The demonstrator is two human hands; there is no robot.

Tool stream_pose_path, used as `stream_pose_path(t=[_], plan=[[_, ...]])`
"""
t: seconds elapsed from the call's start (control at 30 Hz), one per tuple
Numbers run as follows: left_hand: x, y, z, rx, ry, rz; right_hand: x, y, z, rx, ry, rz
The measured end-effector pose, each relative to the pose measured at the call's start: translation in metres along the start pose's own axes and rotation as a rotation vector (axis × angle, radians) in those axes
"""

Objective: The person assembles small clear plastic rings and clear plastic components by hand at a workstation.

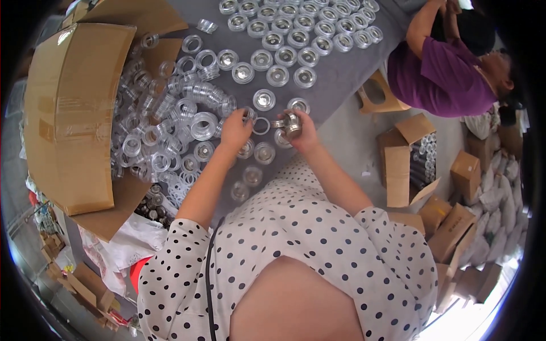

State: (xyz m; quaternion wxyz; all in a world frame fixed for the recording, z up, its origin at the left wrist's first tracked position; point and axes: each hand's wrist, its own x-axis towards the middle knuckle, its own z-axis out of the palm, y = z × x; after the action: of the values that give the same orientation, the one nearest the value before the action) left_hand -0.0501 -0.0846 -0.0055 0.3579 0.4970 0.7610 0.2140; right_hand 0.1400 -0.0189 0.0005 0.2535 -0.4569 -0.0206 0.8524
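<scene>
My left hand [235,132] is closed at the edge of the pile of clear plastic rings, its fingertips at a thin clear ring [261,126]. My right hand [307,134] is wrapped round several shiny metal round pieces [293,126], stacked against its fingers; one juts toward the left hand. Below and between the hands lie clear round cups with metal centres [264,153], and another cup [264,100] sits just beyond them. One cup [298,105] is partly behind the right hand's fingers. What the left palm holds, if anything more, is hidden.
A tipped cardboard box [79,113] spills clear plastic rings [165,125] over the grey table [341,74]. Rows of assembled cups [284,34] stand at the far side. Dark metal pieces [156,204] lie by a white sack [122,241]. At right are a person in purple [438,79], a stool [381,94] and an open carton [398,165].
</scene>
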Motion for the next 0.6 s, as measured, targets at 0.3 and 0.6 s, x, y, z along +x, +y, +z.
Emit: stream_pose_path(t=[0.3, 0.6], plan=[[0.023, -0.019, -0.001, -0.617, -0.018, -0.263, 0.0, 0.008, -0.001, 0.043, 0.066, 0.02], [-0.028, 0.039, 0.001, -0.465, -0.075, 0.272, 0.005, 0.008, 0.002, 0.056, 0.004, 0.026]])
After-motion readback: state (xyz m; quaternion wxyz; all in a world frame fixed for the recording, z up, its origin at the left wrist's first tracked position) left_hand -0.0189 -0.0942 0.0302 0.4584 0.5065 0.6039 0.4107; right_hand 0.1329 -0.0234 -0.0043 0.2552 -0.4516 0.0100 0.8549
